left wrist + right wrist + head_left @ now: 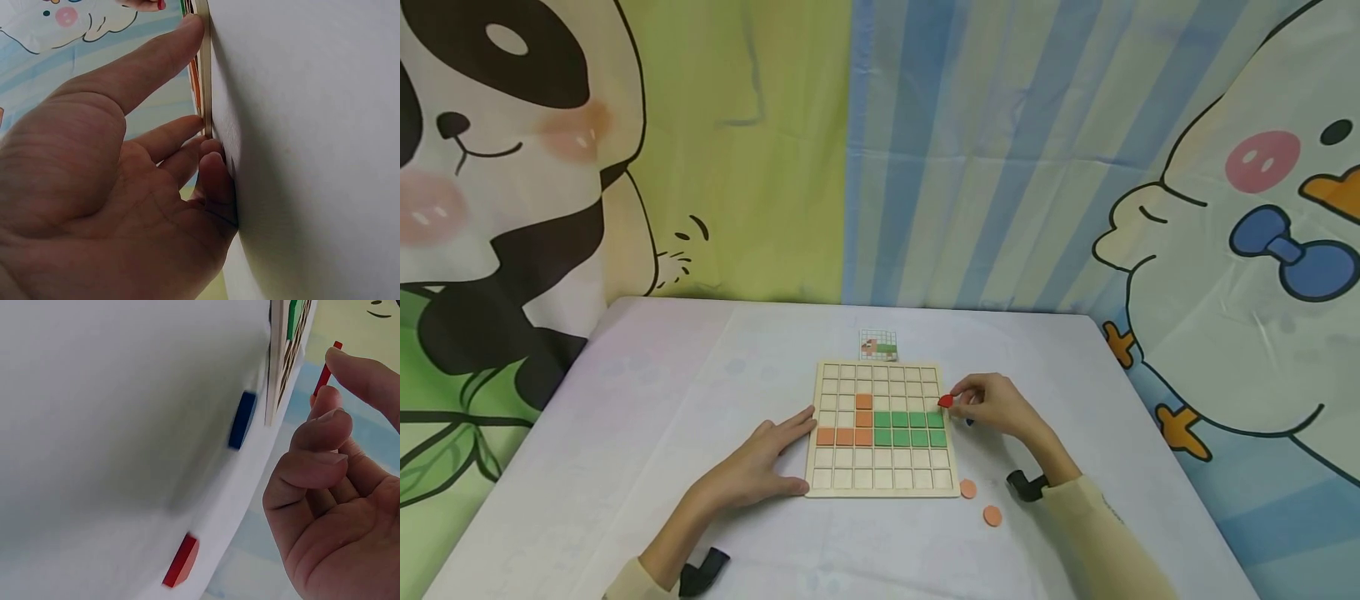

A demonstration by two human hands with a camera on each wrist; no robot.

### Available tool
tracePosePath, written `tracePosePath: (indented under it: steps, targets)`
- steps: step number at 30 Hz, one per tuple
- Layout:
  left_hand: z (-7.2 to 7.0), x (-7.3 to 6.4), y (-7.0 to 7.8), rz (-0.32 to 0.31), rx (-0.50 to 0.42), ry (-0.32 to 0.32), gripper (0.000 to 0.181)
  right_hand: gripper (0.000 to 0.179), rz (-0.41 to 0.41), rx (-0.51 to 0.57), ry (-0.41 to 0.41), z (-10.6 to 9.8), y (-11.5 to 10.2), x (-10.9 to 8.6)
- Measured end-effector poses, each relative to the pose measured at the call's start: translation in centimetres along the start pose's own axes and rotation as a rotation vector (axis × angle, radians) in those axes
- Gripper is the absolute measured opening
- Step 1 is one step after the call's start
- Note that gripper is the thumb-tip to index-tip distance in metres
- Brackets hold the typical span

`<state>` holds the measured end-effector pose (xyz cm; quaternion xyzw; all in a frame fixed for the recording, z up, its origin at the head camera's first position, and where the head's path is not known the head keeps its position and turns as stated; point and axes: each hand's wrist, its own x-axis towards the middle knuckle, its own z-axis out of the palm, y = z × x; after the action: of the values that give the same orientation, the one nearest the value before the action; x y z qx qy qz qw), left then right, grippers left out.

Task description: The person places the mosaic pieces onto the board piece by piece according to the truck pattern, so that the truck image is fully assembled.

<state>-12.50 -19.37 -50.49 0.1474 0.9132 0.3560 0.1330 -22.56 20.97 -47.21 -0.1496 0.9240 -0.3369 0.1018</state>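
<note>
On the table lies a square wooden grid board (844, 481) with orange square tiles (844, 437) and a block of green square tiles (910, 429) in its cells. My left hand (752, 467) touches the board's left edge, thumb and fingers spread along it; the left wrist view shows the thumb (181, 47) against the rim. Above the board's right edge, my right hand (996, 404) pinches a small flat red piece (945, 401) between thumb and fingertips. The red piece (325, 372) appears edge-on in the right wrist view. A dark blue piece (242, 420) lies below that hand, mostly hidden in the head view.
Two round orange pieces (967, 488) (992, 516) lie by the board's lower right corner. A small picture card (878, 344) with a coloured grid pattern sits behind the board. Printed cloth (970, 158) hangs behind the white-covered table (722, 375).
</note>
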Motion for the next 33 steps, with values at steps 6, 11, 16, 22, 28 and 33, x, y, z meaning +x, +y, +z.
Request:
tracePosePath:
  steps: [6, 11, 16, 22, 28, 33]
  targets:
    - [-0.1, -0.1, 0.1, 0.001, 0.004, -0.002, 0.094, 0.022, -0.028, 0.03, -0.028, 0.7, -1.3, 0.6]
    - [-0.1, -0.1, 0.0, 0.007, 0.009, 0.0, 0.094, 0.018, -0.024, 0.049, -0.042, 1.2, -2.5, 1.2]
    - [-0.1, -0.1, 0.1, 0.004, 0.004, 0.001, 0.094, 0.023, -0.048, 0.058, -0.065, 1.9, -3.8, 1.9]
    - [0.0, -0.1, 0.3, -0.023, -0.002, 0.0, 0.094, 0.023, -0.085, 0.064, -0.089, 2.8, -4.6, 2.4]
    - [0.1, 0.0, 0.2, -0.025, 0.002, 0.0, 0.094, 0.025, -0.085, 0.058, -0.098, 3.5, -5.4, 2.8]
    - [0.0, 0.0, 0.2, -0.022, 0.002, -0.004, 0.094, 0.024, -0.115, 0.039, -0.105, 3.9, -6.2, 3.1]
